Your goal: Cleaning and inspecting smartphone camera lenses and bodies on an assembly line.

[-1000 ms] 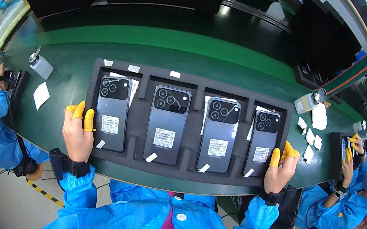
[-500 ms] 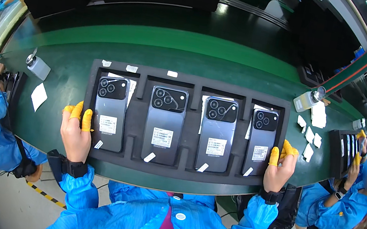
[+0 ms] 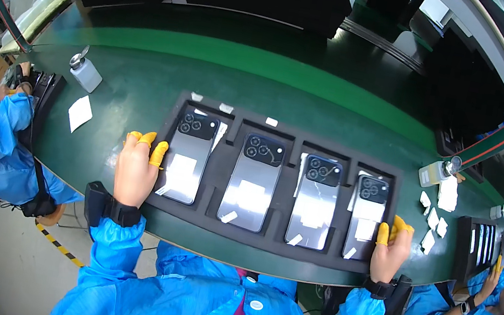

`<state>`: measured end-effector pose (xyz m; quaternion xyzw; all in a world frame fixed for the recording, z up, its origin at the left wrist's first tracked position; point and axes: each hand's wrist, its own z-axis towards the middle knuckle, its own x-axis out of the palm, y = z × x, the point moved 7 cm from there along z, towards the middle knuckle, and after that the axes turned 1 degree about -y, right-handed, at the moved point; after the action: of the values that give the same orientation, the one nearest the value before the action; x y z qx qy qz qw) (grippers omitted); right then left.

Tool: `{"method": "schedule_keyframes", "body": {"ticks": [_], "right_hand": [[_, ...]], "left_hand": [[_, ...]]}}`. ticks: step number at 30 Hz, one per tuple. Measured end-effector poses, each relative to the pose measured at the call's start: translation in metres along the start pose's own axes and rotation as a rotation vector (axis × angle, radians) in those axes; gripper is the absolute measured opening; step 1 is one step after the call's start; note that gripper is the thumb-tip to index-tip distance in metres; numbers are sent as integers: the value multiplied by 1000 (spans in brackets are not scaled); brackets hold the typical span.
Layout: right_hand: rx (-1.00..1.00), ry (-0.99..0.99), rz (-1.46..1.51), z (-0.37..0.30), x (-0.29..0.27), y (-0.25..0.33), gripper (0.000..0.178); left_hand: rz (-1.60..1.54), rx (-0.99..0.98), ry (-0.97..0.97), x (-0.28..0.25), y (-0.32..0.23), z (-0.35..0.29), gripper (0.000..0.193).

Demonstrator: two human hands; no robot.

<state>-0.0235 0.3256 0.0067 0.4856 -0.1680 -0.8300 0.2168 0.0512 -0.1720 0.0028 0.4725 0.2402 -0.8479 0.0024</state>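
A dark grey foam tray (image 3: 208, 214) lies on the green bench before me. In its compartments are several dark smartphones, backs up: the far left one (image 3: 186, 166), two middle ones (image 3: 244, 200) (image 3: 315, 195) and the far right one (image 3: 368, 212). Each bears a white label on its back and a small white tab near its lower end. My left hand (image 3: 136, 172), in yellow finger cots, is closed at the tray's left edge. At the right edge my right hand (image 3: 390, 253) is closed too, its thumb and fingers in yellow cots; part of its grip is hidden.
Pump bottles stand at left (image 3: 85, 74) and right (image 3: 432, 174). White paper (image 3: 79, 113) lies by the left one, with crumpled scraps (image 3: 433, 220) at right. Co-workers in blue sit on both sides, the right one beside another black tray (image 3: 467, 246). Dark boxes line the back.
The whole view has shifted and tilted, so the tray now appears slanted and farther right. Both hands remain at its edges, and glare brightens the phones' labels.
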Motion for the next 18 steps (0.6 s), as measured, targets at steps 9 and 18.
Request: {"method": "schedule_keyframes", "body": {"ticks": [9, 18], "right_hand": [[-411, 218, -59, 70, 26, 85, 21], [-286, 308, -256, 75, 60, 79, 33]], "left_hand": [[-70, 403, 170, 29, -59, 63, 20], [78, 336, 222, 54, -75, 70, 35]]}}
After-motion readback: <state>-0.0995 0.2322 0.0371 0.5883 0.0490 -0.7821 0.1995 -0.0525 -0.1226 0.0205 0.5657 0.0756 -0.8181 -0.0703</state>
